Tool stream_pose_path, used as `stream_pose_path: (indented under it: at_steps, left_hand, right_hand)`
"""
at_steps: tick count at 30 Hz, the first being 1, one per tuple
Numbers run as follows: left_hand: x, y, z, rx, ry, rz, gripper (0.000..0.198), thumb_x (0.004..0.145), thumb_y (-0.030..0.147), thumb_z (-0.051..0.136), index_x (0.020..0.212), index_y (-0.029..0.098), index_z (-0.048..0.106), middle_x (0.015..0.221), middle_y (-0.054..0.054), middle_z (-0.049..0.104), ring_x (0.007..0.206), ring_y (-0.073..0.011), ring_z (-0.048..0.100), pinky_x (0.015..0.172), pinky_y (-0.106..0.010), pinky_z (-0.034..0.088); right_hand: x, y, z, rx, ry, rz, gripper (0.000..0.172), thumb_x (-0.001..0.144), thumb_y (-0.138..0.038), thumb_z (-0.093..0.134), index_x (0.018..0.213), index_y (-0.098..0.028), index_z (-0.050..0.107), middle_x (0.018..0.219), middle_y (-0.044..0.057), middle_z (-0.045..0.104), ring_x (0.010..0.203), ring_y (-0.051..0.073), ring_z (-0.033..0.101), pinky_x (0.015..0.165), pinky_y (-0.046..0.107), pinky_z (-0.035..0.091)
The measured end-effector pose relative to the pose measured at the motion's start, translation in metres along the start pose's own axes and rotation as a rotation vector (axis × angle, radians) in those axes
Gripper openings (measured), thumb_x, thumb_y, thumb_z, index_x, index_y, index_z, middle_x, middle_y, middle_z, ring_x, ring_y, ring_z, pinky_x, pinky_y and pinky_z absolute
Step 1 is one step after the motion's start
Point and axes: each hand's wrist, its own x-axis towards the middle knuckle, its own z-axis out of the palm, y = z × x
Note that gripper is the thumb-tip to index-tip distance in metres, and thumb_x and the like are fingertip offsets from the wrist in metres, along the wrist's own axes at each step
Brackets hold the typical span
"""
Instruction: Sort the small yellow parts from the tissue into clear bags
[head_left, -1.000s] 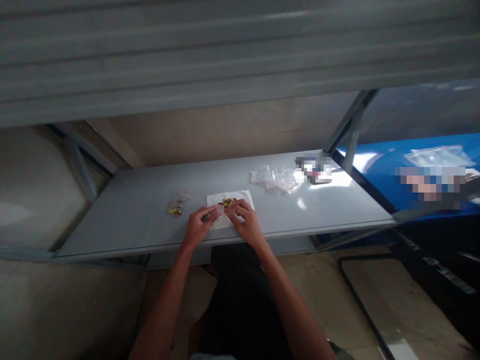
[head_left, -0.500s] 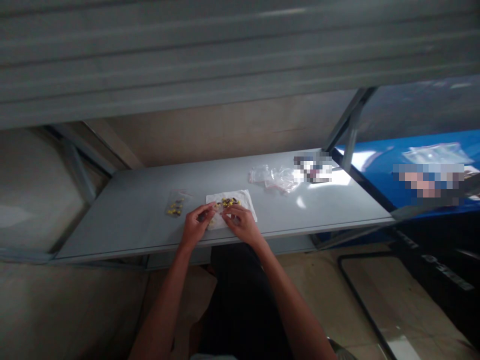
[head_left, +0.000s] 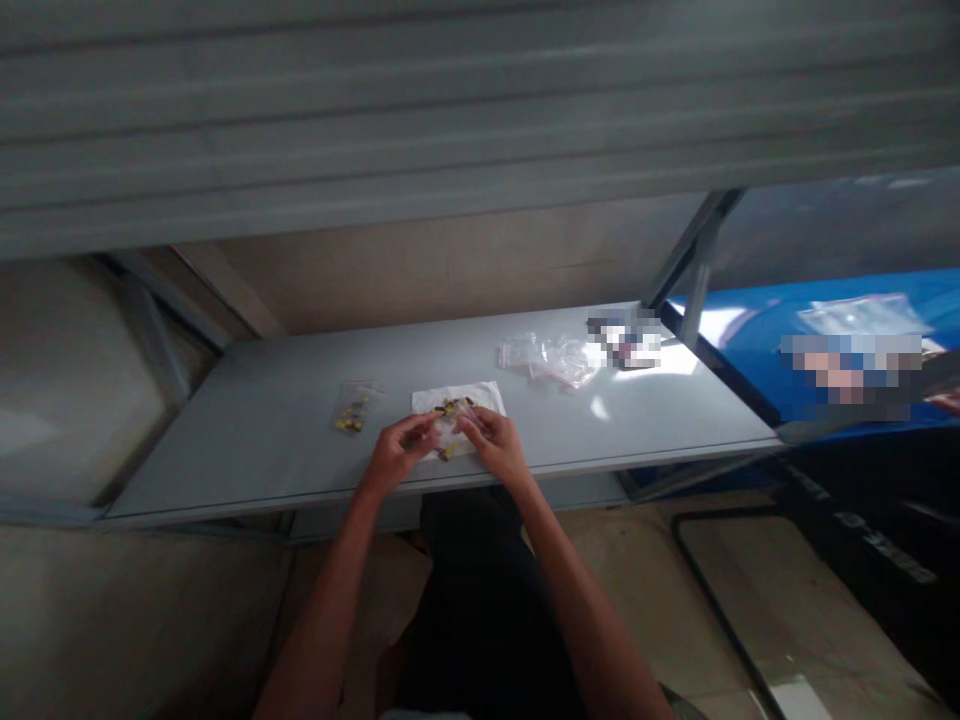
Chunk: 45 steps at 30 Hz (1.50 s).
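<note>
Since the earlier frame, our two hands have drawn closer together over the white paper tissue, and the fingers look more lifted off it. A few small yellow-and-dark pieces now show at the tissue's near edge, no longer covered by a hand.

From the head camera, our left hand reaches in from the left, its fingers pressed together and pointing toward the right hand. Our right hand curls its fingers inward in a pinch above the tissue. Something small and clear may lie between the two grips, but the fingers and blur hide it, so we cannot tell what either hand holds. The main cluster of yellow-and-dark pieces sits on the tissue, just beyond the fingertips, and its pieces are too small to identify.

The tissue lies on a grey metal worktop. To its left is a small clear bag of yellow pieces. To its right lie crumpled clear plastic bags, then a pixelated packet. Further right, a pixelated object is blurred out beside a blue surface.
</note>
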Motion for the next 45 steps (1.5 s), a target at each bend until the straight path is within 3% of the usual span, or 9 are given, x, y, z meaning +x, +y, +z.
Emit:
stream_pose_path:
  at_steps: [4, 9, 14, 17, 21, 24, 30, 35, 45]
  left_hand:
    - [0.001, 0.006, 0.002, 0.1, -0.086, 0.016, 0.042, 0.076, 0.039, 0.079, 0.112, 0.018, 0.076, 0.094, -0.007, 0.078, 0.083, -0.0196, 0.068, 0.075, -0.027, 0.051]
    - [0.001, 0.007, 0.004, 0.099, -0.062, 0.035, 0.03, 0.079, 0.037, 0.076, 0.102, 0.018, 0.077, 0.097, -0.007, 0.077, 0.087, -0.0203, 0.069, 0.076, -0.028, 0.05]
    - [0.002, 0.005, 0.004, 0.105, -0.071, 0.017, 0.027, 0.076, 0.036, 0.079, 0.095, 0.017, 0.077, 0.088, -0.006, 0.076, 0.081, -0.019, 0.067, 0.076, -0.028, 0.049]
    - [0.002, 0.006, 0.003, 0.084, -0.072, 0.019, 0.03, 0.078, 0.037, 0.077, 0.1, 0.017, 0.075, 0.093, -0.006, 0.076, 0.083, -0.0185, 0.067, 0.078, -0.028, 0.049]
    - [0.001, 0.009, 0.001, -0.012, -0.049, 0.029, 0.036, 0.085, 0.042, 0.071, 0.111, 0.018, 0.073, 0.11, -0.008, 0.074, 0.092, -0.0193, 0.067, 0.083, -0.028, 0.05]
    - [0.0, 0.007, 0.002, -0.049, 0.005, 0.02, 0.032, 0.083, 0.044, 0.072, 0.1, 0.017, 0.075, 0.098, -0.008, 0.075, 0.088, -0.0199, 0.067, 0.081, -0.028, 0.05]
    - [-0.002, 0.006, 0.002, -0.095, 0.078, 0.004, 0.025, 0.08, 0.041, 0.076, 0.084, 0.016, 0.074, 0.083, -0.005, 0.072, 0.08, -0.0182, 0.065, 0.075, -0.027, 0.049]
    - [-0.002, 0.011, 0.001, -0.088, 0.052, 0.05, 0.024, 0.084, 0.04, 0.072, 0.092, 0.017, 0.075, 0.094, -0.006, 0.073, 0.086, -0.019, 0.064, 0.079, -0.027, 0.049]
    - [-0.002, 0.008, 0.003, -0.108, 0.091, 0.038, 0.027, 0.082, 0.043, 0.073, 0.082, 0.017, 0.075, 0.083, -0.005, 0.073, 0.082, -0.019, 0.065, 0.078, -0.027, 0.049]
  right_hand:
    - [-0.001, -0.001, -0.004, 0.193, 0.186, 0.061, 0.032, 0.091, -0.049, 0.064, 0.082, -0.018, 0.066, 0.063, -0.002, 0.058, 0.053, 0.01, 0.048, 0.049, 0.021, 0.038]
    - [-0.001, -0.001, -0.001, 0.217, 0.1, 0.057, 0.031, 0.086, -0.048, 0.07, 0.084, -0.018, 0.066, 0.063, -0.002, 0.061, 0.052, 0.01, 0.052, 0.05, 0.021, 0.044]
    - [0.001, 0.0, 0.0, 0.305, 0.176, 0.108, 0.037, 0.08, -0.049, 0.075, 0.096, -0.018, 0.064, 0.078, 0.003, 0.072, 0.051, 0.01, 0.054, 0.045, 0.021, 0.043]
    - [0.001, 0.003, -0.001, 0.304, 0.193, 0.127, 0.039, 0.079, -0.05, 0.076, 0.099, -0.019, 0.062, 0.074, 0.001, 0.071, 0.046, 0.008, 0.051, 0.042, 0.02, 0.038]
    - [-0.002, 0.002, 0.0, 0.217, 0.04, 0.161, 0.041, 0.08, -0.051, 0.075, 0.102, -0.018, 0.064, 0.071, 0.001, 0.072, 0.04, 0.007, 0.045, 0.039, 0.02, 0.034]
    - [-0.003, -0.001, 0.007, 0.133, -0.117, 0.19, 0.044, 0.079, -0.053, 0.075, 0.105, -0.018, 0.066, 0.069, 0.001, 0.072, 0.04, 0.008, 0.046, 0.039, 0.021, 0.035]
    - [-0.002, -0.006, 0.022, 0.045, -0.045, 0.051, 0.039, 0.089, -0.056, 0.063, 0.088, -0.018, 0.071, 0.075, 0.005, 0.074, 0.069, 0.017, 0.066, 0.066, 0.027, 0.051]
    - [-0.005, -0.009, 0.019, 0.059, -0.126, 0.066, 0.04, 0.089, -0.057, 0.063, 0.081, -0.019, 0.07, 0.071, 0.005, 0.073, 0.066, 0.018, 0.067, 0.063, 0.027, 0.051]
    - [-0.007, -0.008, 0.021, -0.006, -0.178, 0.021, 0.039, 0.093, -0.054, 0.06, 0.088, -0.018, 0.07, 0.073, 0.004, 0.072, 0.066, 0.016, 0.066, 0.063, 0.025, 0.05]
